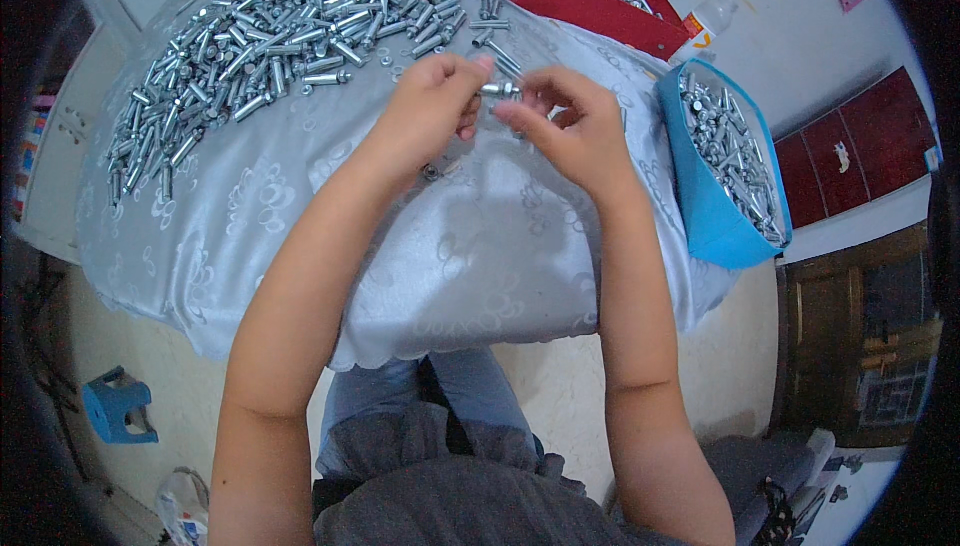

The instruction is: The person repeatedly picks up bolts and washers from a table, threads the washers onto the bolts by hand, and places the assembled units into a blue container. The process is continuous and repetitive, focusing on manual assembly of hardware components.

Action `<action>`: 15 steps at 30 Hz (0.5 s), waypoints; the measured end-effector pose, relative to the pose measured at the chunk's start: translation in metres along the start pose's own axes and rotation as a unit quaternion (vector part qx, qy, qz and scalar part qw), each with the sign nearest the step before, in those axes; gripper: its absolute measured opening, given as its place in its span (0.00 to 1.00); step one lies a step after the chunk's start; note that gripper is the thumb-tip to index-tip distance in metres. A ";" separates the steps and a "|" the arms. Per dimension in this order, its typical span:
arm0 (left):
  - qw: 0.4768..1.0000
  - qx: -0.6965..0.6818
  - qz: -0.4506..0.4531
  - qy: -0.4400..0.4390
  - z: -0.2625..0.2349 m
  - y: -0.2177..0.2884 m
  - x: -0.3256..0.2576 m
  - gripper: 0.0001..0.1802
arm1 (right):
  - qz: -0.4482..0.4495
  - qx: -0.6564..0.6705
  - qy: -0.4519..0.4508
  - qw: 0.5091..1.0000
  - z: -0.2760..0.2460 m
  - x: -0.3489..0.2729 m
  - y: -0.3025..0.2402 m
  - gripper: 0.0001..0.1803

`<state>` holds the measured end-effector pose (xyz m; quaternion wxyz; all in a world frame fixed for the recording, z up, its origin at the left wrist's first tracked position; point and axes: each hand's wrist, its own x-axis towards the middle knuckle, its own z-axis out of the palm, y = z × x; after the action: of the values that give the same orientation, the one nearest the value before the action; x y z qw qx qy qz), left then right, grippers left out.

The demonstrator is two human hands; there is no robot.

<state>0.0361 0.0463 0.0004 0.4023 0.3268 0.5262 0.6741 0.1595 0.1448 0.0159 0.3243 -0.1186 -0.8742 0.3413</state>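
Observation:
Both my hands are raised over the cloth-covered table, close together. A silvery expansion bolt (500, 91) lies crosswise between them, its right end at the fingers of my right hand (580, 126), which are curled around it. My left hand (430, 111) is closed in a pinch, thumb and forefinger pressed together beside the bolt's left end. What those left fingers hold, if anything, is hidden. A few loose expansion bolts (503, 58) lie just beyond my hands. A small metal piece (431, 172) rests on the cloth below my left hand.
A wide heap of expansion bolts (290, 31) covers the table's far left. At the far right stands a red box (600, 29) of bolts, with a clear bottle (712, 18) beside it. A blue fabric bin (715, 236) full of bolts sits at the right edge.

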 end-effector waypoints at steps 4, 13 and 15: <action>1.000 0.007 0.006 0.010 -0.003 0.002 0.003 0.16 | -0.067 0.009 0.034 0.997 0.002 0.002 0.004 0.10; 0.997 0.071 0.026 0.018 -0.002 0.000 0.002 0.16 | -0.069 0.019 0.031 0.997 0.006 0.002 0.002 0.11; 0.996 0.079 0.030 0.012 -0.002 -0.001 0.002 0.16 | -0.043 0.016 0.024 0.999 0.009 0.001 0.006 0.12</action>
<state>0.0332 0.0473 -0.0010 0.3486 0.3650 0.5731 0.6456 0.1529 0.1451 0.0076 0.3614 -0.0834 -0.8651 0.3377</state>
